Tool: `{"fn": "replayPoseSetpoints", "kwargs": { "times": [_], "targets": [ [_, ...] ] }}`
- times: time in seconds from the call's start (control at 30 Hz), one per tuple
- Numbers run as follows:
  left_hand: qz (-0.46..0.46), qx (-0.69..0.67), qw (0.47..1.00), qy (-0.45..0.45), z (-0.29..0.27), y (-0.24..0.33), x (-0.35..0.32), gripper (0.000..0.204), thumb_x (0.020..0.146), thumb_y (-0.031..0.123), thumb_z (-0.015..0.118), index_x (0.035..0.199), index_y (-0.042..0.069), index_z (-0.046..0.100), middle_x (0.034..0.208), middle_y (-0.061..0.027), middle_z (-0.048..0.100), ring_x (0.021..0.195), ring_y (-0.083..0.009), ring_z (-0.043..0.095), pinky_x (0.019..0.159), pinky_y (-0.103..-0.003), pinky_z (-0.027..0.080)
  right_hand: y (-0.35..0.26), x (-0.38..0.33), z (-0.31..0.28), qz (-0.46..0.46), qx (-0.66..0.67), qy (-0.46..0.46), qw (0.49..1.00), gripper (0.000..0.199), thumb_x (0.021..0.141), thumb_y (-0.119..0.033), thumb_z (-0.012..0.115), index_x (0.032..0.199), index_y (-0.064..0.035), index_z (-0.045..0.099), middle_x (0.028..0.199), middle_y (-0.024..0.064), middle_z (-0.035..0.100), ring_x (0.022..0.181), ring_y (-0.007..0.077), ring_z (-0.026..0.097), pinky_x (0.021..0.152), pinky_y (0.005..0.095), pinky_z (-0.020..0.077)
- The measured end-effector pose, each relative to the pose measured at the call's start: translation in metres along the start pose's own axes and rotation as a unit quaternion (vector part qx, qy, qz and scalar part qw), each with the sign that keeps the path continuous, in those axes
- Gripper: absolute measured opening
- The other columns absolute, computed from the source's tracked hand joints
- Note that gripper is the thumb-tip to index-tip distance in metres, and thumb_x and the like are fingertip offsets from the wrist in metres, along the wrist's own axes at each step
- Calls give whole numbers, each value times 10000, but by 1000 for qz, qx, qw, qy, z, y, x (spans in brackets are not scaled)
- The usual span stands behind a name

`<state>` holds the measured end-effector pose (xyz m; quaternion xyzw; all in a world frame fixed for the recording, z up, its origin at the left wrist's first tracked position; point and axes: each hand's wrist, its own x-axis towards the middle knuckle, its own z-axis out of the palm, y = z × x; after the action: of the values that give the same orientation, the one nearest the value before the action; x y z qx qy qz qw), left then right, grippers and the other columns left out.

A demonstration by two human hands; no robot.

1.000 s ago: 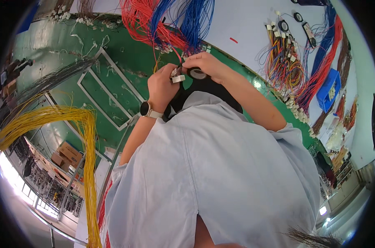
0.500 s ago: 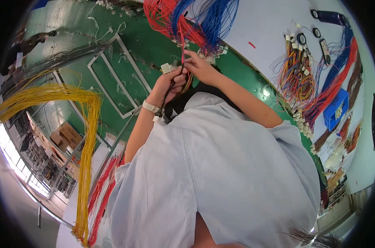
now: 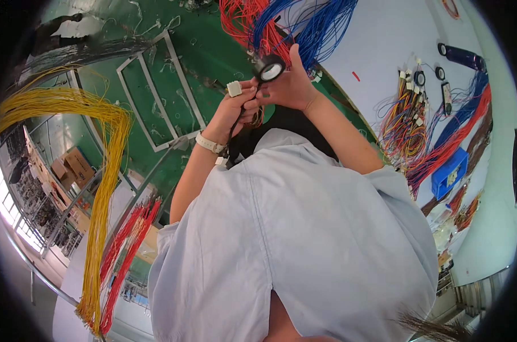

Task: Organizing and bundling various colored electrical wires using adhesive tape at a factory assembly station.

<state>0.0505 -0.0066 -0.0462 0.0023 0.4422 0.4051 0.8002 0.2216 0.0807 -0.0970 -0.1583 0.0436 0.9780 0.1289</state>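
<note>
My left hand (image 3: 239, 107) is closed around a bundled wire harness (image 3: 233, 132) wrapped in black. A white multi-pin connector (image 3: 234, 88) sticks up beside its thumb, and a smaller white connector (image 3: 221, 162) hangs by the wrist. Beyond the fingers a roll of black tape (image 3: 271, 70) stands at the harness, between the two hands. My right hand (image 3: 292, 86) is beside the roll, thumb stretched up and fingers spread toward the left hand's fingertips. The roll covers part of the harness; whether the right fingers touch it is hard to see.
Red wires (image 3: 241, 23) and blue wires (image 3: 327, 28) lie on the white table ahead. At right are a mixed-colour harness pile (image 3: 409, 117), a blue bin (image 3: 449, 174) and a dark bottle (image 3: 463, 56). Yellow wires (image 3: 113, 137) hang at left near a metal frame (image 3: 173, 85).
The black tape roll now shows between the hands. My right hand has gone from pinching at the harness to spread fingers with the thumb raised. My left hand keeps its hold.
</note>
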Motion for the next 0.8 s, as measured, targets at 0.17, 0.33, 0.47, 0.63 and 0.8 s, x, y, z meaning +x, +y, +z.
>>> {"fn": "replayPoseSetpoints", "kwargs": {
  "times": [0.17,0.33,0.47,0.63,0.8],
  "targets": [
    [37,297,948,104,-6,12,2,174,917,157,586,885,-3,645,787,-23,640,615,-39,496,498,-197,371,-30,11,-7,78,-230,76,967,573,880,-503,524,1083,21,637,1025,129,658,954,244,634,844,397,525],
    [25,390,915,104,-6,36,1,217,920,175,587,875,-29,646,809,-29,656,691,-66,536,626,-218,439,-42,1,-1,83,-509,120,848,335,840,-245,585,1047,7,660,941,39,661,835,75,616,732,206,489],
    [0,432,897,90,14,44,3,221,930,202,569,849,4,621,726,5,601,619,-43,482,551,-211,397,-36,10,31,115,-544,169,814,361,839,-332,626,976,-1,668,835,17,630,732,47,555,671,201,447],
    [-94,204,974,-24,18,56,16,217,961,237,496,866,54,564,596,97,402,492,-6,300,431,-186,189,-33,-4,5,-88,-477,53,873,240,884,-211,607,991,-2,653,852,1,618,787,53,546,713,201,428],
    [-151,47,986,-43,41,45,36,187,995,203,410,939,55,509,598,117,336,482,-7,260,413,-192,175,-42,-27,-26,-199,-553,77,805,127,893,-138,600,934,-18,608,816,-20,585,788,46,520,703,230,424]
  ]
}}
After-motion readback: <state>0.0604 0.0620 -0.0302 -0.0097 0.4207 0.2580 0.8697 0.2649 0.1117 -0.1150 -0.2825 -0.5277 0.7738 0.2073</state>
